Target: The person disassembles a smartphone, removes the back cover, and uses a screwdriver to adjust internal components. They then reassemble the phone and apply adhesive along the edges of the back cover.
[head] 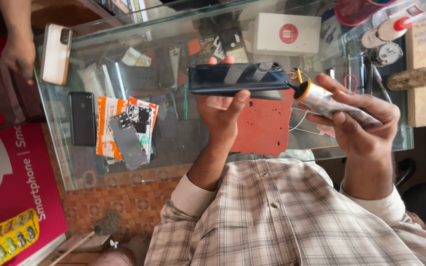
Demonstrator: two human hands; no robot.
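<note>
We grip the phone (237,78) lengthwise in our left hand (220,111), while our right hand (358,120) pinches the glue tube (329,102), its nozzle touching the phone's right end.

Left hand (220,111): palm toward camera, fingers curled in a grasp, thumb pressed across. Right hand (356,120): closed in a squeezing grip, forearm in checked sleeve cuff.
</note>
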